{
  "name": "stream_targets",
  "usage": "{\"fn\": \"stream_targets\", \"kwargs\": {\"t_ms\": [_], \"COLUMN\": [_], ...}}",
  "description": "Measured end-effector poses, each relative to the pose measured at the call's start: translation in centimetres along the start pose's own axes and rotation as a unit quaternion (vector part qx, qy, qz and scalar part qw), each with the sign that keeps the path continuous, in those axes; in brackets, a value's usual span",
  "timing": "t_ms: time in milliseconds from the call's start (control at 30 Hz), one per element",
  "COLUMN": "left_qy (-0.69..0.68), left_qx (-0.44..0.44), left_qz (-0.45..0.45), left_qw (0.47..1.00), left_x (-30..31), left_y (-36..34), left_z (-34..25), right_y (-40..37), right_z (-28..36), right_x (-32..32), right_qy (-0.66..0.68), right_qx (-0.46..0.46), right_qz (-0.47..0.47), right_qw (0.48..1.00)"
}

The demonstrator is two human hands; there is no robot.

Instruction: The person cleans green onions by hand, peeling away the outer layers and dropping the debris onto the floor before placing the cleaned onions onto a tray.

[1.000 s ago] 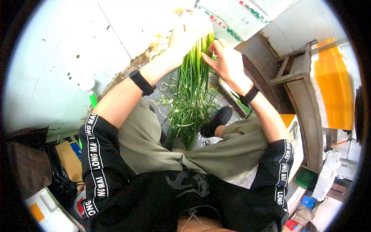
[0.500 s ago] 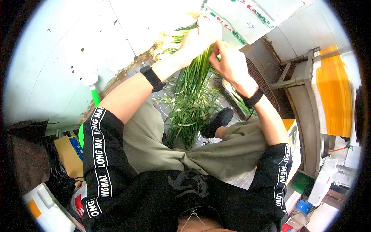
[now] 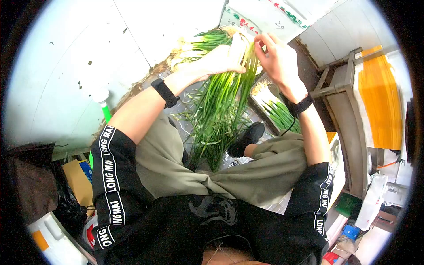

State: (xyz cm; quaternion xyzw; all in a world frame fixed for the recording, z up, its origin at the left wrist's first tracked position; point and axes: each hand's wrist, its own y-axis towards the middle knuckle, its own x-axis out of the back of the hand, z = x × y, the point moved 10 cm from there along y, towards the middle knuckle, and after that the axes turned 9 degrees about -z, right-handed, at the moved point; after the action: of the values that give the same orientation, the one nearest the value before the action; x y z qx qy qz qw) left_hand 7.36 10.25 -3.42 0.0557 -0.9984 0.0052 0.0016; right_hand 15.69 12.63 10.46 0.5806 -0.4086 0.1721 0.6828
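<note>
A bunch of long green onions [image 3: 223, 92] hangs from my left hand [image 3: 223, 60], its pale root ends at the top and its leaves reaching down between my legs. The fingers of my left hand wrap round the white stems. My right hand [image 3: 277, 59] pinches a thin yellowish stalk at the right side of the bunch, thumb and forefinger together. Beyond my left wrist lies another pile of green onions [image 3: 198, 45], roots to the left. More onions [image 3: 279, 112] lie in a basket at the right, below my right hand.
White foam boxes [image 3: 265, 20] with red and green print stand at the back. A metal frame table [image 3: 349, 110] is at the right, near a yellow-orange panel [image 3: 380, 99]. At the left are a green and white pole [image 3: 106, 110] and a cardboard piece [image 3: 79, 181].
My right hand has moved right and slightly up, away from my left hand, with a stalk between its fingers. My left hand has opened out somewhat, and the basket onions show more.
</note>
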Motion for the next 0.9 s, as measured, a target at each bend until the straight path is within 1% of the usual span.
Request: {"fn": "stream_targets", "kwargs": {"t_ms": [33, 67, 100, 133, 200, 300, 367, 433, 500, 533, 567, 600, 633, 667, 700, 733, 767, 800, 867, 900], "left_qy": [0.001, 0.038, 0.076, 0.076, 0.170, 0.141, 0.154, 0.165, 0.243, 0.263, 0.264, 0.232, 0.200, 0.200, 0.201, 0.079, -0.043, -0.050, -0.057, -0.067], "left_qx": [0.000, -0.003, -0.005, -0.005, -0.034, -0.029, -0.019, -0.010, 0.051, 0.033, 0.032, 0.035, 0.037, -0.042, -0.043, -0.031, -0.018, -0.014, -0.012, -0.008], "left_qz": [0.002, 0.014, 0.026, 0.027, -0.006, 0.001, 0.013, 0.024, 0.085, 0.065, 0.065, 0.064, 0.064, 0.024, 0.024, 0.018, 0.012, 0.018, 0.007, -0.003], "left_qw": [1.000, 0.999, 0.997, 0.997, 0.985, 0.990, 0.988, 0.986, 0.965, 0.962, 0.962, 0.970, 0.977, 0.979, 0.978, 0.996, 0.999, 0.998, 0.998, 0.998], "left_x": [-0.1, -0.3, -0.6, -0.7, -0.5, -0.4, -0.3, -0.3, -1.2, -0.9, -0.6, -0.3, 0.0, 0.9, 1.5, 2.3, 3.1, 3.5, 4.1, 4.4], "left_y": [0.1, 0.2, 0.3, 0.3, 0.1, 0.3, 0.6, 0.7, 0.2, 0.2, 0.1, 0.0, -0.2, 0.2, 0.0, -0.1, -0.1, 0.2, -0.2, -0.4], "left_z": [0.1, 0.2, 0.4, 0.5, 0.1, 0.3, 0.7, 1.3, 3.9, 3.9, 3.5, 2.8, 2.4, 1.2, 1.1, 0.7, 0.3, 0.1, -1.6, -2.2], "right_y": [0.2, 0.5, 0.9, 1.4, 2.4, 3.2, 3.6, 3.7, 4.6, 4.3, 4.1, 3.6, 2.4, 1.1, -0.3, -2.2, -4.1, -6.1, -9.4, -10.1], "right_z": [0.0, -0.2, -0.4, -0.7, -1.4, -1.4, -1.9, -3.6, -5.5, -6.6, -7.6, -8.0, -9.6, -11.1, -12.4, -13.0, -12.7, -13.5, -12.1, -11.6], "right_x": [0.4, 0.6, 1.2, 1.7, 2.8, 4.1, 4.5, 6.2, 7.8, 8.1, 8.3, 8.1, 6.7, 5.1, 3.3, 1.7, 0.2, -1.6, -4.3, -5.5], "right_qy": [-0.013, -0.014, -0.026, -0.039, -0.067, -0.095, -0.107, -0.148, -0.133, -0.081, -0.030, -0.030, 0.016, 0.060, 0.081, 0.105, 0.148, 0.162, 0.216, 0.184], "right_qx": [0.007, 0.005, 0.005, 0.004, 0.012, 0.013, 0.017, 0.019, -0.030, -0.064, -0.098, -0.098, -0.150, -0.201, -0.245, -0.282, -0.351, -0.345, -0.416, -0.394], "right_qz": [-0.011, -0.012, -0.031, -0.051, -0.087, -0.110, -0.118, -0.184, -0.198, -0.202, -0.207, -0.208, -0.172, -0.136, -0.089, -0.056, -0.011, -0.002, 0.070, 0.098], "right_qw": [1.000, 1.000, 0.999, 0.998, 0.994, 0.989, 0.987, 0.972, 0.971, 0.974, 0.973, 0.973, 0.973, 0.968, 0.962, 0.952, 0.925, 0.925, 0.881, 0.895]}}
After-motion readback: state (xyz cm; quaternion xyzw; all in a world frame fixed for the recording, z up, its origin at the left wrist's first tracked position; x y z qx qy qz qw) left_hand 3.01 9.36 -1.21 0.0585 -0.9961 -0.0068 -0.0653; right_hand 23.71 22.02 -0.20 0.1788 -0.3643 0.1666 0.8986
